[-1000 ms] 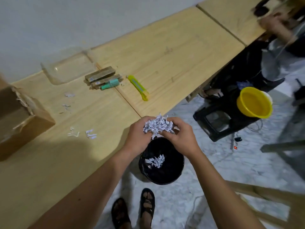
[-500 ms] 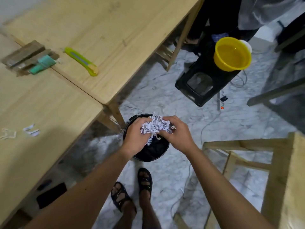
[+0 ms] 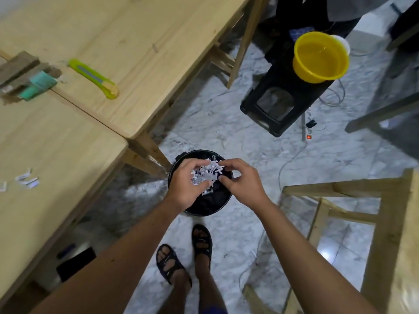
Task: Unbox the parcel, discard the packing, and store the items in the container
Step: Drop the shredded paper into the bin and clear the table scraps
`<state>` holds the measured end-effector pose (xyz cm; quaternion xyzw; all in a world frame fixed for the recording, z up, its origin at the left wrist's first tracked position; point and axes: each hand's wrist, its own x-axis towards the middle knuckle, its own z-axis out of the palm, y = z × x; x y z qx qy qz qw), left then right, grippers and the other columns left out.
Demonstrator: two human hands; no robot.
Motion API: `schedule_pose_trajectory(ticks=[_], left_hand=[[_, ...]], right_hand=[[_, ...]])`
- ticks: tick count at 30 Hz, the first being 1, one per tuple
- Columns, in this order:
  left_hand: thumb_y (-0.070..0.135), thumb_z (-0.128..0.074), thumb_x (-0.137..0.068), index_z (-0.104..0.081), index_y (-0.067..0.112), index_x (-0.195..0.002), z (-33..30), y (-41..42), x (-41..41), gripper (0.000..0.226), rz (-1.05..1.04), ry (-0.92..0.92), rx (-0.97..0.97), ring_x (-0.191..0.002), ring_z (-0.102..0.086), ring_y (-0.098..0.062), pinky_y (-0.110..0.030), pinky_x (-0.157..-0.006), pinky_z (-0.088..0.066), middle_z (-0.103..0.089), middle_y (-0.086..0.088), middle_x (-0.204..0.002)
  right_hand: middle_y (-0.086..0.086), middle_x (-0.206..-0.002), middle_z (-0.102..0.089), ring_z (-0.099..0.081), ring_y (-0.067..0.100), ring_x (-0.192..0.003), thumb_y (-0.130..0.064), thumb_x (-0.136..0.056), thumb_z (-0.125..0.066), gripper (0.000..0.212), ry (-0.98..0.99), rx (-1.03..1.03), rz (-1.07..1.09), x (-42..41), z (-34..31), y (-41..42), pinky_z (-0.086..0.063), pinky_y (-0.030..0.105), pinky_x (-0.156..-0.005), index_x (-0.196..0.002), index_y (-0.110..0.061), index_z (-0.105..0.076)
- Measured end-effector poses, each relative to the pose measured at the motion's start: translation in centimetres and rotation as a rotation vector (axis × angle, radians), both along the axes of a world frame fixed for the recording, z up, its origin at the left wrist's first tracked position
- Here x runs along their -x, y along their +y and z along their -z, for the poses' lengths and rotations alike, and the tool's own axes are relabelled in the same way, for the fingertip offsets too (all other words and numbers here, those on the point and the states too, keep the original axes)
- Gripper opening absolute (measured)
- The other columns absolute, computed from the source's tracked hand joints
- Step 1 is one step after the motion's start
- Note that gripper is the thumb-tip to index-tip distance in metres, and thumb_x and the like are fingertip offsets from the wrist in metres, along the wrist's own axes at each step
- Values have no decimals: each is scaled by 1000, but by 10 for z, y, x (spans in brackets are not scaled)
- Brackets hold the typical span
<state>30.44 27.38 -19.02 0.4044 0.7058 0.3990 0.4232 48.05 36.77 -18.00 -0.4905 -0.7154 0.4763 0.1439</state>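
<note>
A black round bin (image 3: 210, 207) stands on the marble floor beside the table leg. Over its mouth my left hand (image 3: 187, 185) cups a clump of white shredded paper packing (image 3: 207, 173), fingers curled around it. My right hand (image 3: 239, 181) is close beside it, fingertips pinching at the right side of the clump. On the wooden table (image 3: 68, 137) lie brown wrapped items (image 3: 17, 70) with a teal item (image 3: 37, 85) against them, at the far left edge of the view. A few white paper scraps (image 3: 27, 179) lie on the near tabletop.
A yellow-green box cutter (image 3: 94, 78) lies on the table. A yellow bowl (image 3: 320, 56) sits on a black stool (image 3: 280, 105) at the upper right. A wooden frame (image 3: 383, 223) stands at the right. Cables and a power strip (image 3: 308, 132) run across the floor. My sandalled feet (image 3: 186, 252) are below the bin.
The view has tilted down from the table toward the floor. Both hands carried the shredded paper down over the bin, and the right hand's fingers have loosened from the clump.
</note>
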Motion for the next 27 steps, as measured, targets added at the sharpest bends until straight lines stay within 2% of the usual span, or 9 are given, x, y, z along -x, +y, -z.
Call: schedule_pose_trajectory(ticks=[4, 9, 13, 17, 22, 27], left_hand=[[12, -84, -85, -70, 24, -123, -5, -3, 4, 42, -29, -34, 28, -113, -59, 7, -16, -90, -48, -61, 6, -126], [13, -79, -90, -69, 25, -124, -17, -9, 20, 38, -96, -32, 6, -120, -61, -6, -33, -98, -54, -63, 5, -128], [8, -77, -90, -69, 32, -119, -38, -17, 43, 38, -176, -44, -27, -116, -65, -7, -43, -101, -56, -68, 6, -124], [8, -74, -93, -69, 33, -117, -74, -34, 77, 36, -260, -29, -63, -107, -67, -2, -36, -99, -58, -70, 12, -116], [11, -75, -92, -70, 22, -121, -108, -87, 141, 31, -486, 71, -165, -102, -71, -10, -31, -96, -58, -73, 10, -110], [19, -79, -90, -68, 18, -121, -112, -168, 195, 33, -745, 311, -181, -102, -70, -7, -24, -93, -55, -72, 5, -108]], right_hand=[[-10, -109, -70, -67, 7, -100, -8, -85, -79, 30, 24, 35, 22, 0, -3, 0, -62, 40, -83, -111, -22, -76], [-7, -108, -71, -68, 7, -98, -10, -86, -80, 25, 63, 34, 11, 15, -20, 2, -62, 36, -85, -109, -21, -77], [-6, -109, -72, -69, 7, -98, -10, -87, -80, 24, 91, 14, -49, 41, -46, 0, -61, 32, -84, -109, -20, -77], [-7, -111, -72, -69, 8, -100, -11, -89, -78, 21, 141, -6, -131, 86, -78, -6, -62, 31, -83, -109, -18, -75], [-7, -114, -72, -69, 8, -100, -14, -90, -79, 25, 222, -10, -265, 168, -114, -25, -56, 16, -78, -113, -19, -74], [-11, -115, -71, -69, 11, -101, -17, -86, -82, 34, 237, 8, -472, 247, -110, -68, -60, 29, -83, -118, -25, -73]])
